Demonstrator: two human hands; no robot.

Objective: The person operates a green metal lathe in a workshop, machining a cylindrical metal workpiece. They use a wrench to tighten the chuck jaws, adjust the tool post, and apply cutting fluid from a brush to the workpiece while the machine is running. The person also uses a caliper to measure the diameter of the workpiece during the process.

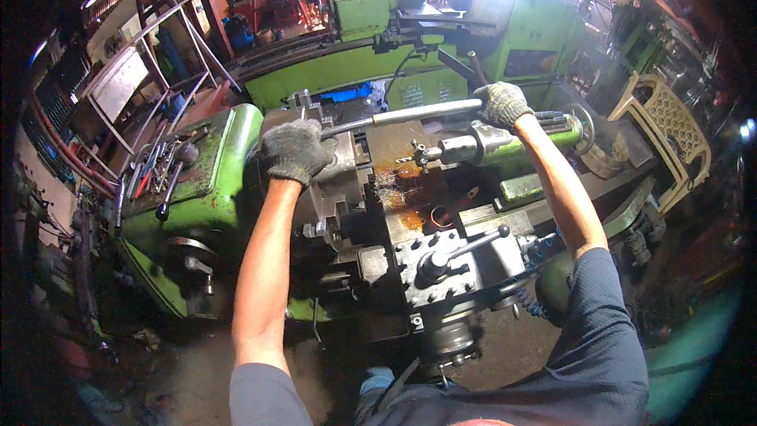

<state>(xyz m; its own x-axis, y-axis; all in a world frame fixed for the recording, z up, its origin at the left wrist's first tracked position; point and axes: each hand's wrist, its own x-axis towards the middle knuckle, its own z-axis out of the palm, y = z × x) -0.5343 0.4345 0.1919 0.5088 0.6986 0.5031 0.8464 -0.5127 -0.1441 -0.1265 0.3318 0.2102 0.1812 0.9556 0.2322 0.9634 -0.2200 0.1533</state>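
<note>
Both my hands wear dark grey knitted work gloves. My right hand (505, 105) is closed around the far right end of a long metal pipe (426, 112). The pipe runs leftward over the lathe bed, and a thinner rod comes out of its left end. At the left end of that rod my left hand (296, 151) is closed, right at the lathe chuck (337, 170); its fingertips are partly hidden. To the right of the chuck, the tailstock (497, 142) carries a drill bit (406, 159) pointing toward the chuck.
Metal shavings and brown oil (410, 217) lie on the bed below the pipe. Nearer to me is the tool post (438, 268) with its lever. Hand tools (150, 166) lie on the green headstock (229, 150). A beige plastic chair (670, 130) stands at right; another green machine (315, 79) is behind.
</note>
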